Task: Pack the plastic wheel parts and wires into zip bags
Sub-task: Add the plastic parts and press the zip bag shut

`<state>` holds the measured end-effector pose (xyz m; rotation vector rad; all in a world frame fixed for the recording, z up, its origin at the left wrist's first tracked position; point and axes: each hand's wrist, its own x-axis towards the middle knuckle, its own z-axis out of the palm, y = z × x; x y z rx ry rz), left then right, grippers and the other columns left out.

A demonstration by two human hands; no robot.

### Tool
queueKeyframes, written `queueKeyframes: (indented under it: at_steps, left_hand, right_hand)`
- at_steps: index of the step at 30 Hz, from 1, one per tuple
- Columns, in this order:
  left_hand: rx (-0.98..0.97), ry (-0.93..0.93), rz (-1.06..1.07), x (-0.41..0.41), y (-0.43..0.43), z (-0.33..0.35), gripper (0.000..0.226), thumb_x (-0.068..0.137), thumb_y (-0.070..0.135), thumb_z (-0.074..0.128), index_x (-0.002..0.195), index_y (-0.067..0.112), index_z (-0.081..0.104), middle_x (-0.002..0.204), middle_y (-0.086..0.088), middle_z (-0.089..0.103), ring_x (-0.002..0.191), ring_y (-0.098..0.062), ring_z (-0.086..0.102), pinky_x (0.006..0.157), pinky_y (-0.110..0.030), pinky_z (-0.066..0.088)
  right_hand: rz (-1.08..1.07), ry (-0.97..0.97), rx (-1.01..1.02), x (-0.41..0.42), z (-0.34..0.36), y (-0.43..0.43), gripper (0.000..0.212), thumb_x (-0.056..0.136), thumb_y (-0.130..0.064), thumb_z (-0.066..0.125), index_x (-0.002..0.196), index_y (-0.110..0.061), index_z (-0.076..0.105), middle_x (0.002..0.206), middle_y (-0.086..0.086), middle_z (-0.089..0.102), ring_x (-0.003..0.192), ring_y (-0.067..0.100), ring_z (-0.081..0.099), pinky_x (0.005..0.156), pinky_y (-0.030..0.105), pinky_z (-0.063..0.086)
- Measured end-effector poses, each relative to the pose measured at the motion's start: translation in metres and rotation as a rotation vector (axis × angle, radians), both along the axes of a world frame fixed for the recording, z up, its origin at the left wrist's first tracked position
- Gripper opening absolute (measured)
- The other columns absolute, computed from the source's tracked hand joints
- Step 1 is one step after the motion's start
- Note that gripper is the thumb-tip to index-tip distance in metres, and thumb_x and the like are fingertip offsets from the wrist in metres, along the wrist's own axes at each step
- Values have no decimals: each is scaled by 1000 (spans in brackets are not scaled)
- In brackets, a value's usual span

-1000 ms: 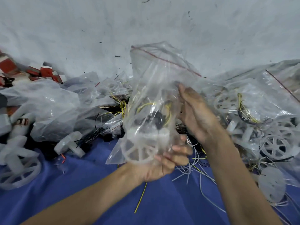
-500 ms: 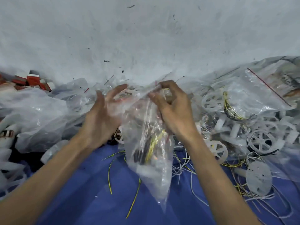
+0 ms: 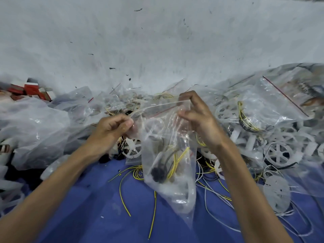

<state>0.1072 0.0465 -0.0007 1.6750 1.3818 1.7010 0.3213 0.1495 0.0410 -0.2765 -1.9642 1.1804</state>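
Note:
A clear zip bag with a red zip line hangs between my hands above the blue cloth. Inside it lie yellow and black wires, a black part and a white wheel part at the bottom. My left hand pinches the bag's top left corner. My right hand pinches the top right end of the zip strip, stretching it taut. Loose white plastic wheels and a flat disc lie to the right. Yellow wires and white wires trail over the cloth.
A blue cloth covers the work surface. Filled zip bags pile at the right, crumpled clear bags at the left. Red and white small boxes sit at the far left against a grey wall.
The bag went from being held up by its bottom to hanging by its top. Both hands now pinch the zip strip's ends, and my left hand has closed from spread fingers.

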Motion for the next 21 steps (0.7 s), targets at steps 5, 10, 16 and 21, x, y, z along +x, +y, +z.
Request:
queueKeyframes:
  at_steps: [5, 10, 16, 21]
  left_hand:
    - [24, 132, 23, -3, -8, 32, 9, 69, 20, 64, 64, 25, 70, 61, 15, 63, 59, 5, 55, 59, -7, 43]
    - [134, 155, 27, 2, -15, 60, 11, 60, 16, 72, 65, 24, 67, 67, 15, 67, 67, 5, 60, 67, -7, 46]
    - [121, 80, 131, -5, -8, 52, 19, 62, 21, 73, 79, 21, 64, 71, 15, 67, 73, 1, 63, 74, -10, 49]
    - [124, 61, 225, -15, -3, 45, 26, 59, 23, 73, 81, 28, 60, 60, 18, 59, 62, 4, 59, 64, -9, 48]
  right_hand:
    - [49, -91, 15, 17, 0, 4, 8, 82, -30, 64, 76, -28, 60, 71, -14, 62, 65, 1, 60, 54, 15, 45]
    - [155, 160, -123, 28, 3, 12, 13, 72, -26, 76, 77, -32, 66, 75, -9, 65, 70, 6, 60, 65, 19, 50]
    - [-81, 260, -170, 19, 0, 15, 18, 75, -12, 67, 92, -17, 66, 73, -6, 71, 72, 8, 67, 70, 18, 53]
    - [-173, 299, 33, 11, 6, 8, 31, 83, 3, 63, 103, -19, 57, 67, -6, 69, 74, 10, 69, 73, 17, 51]
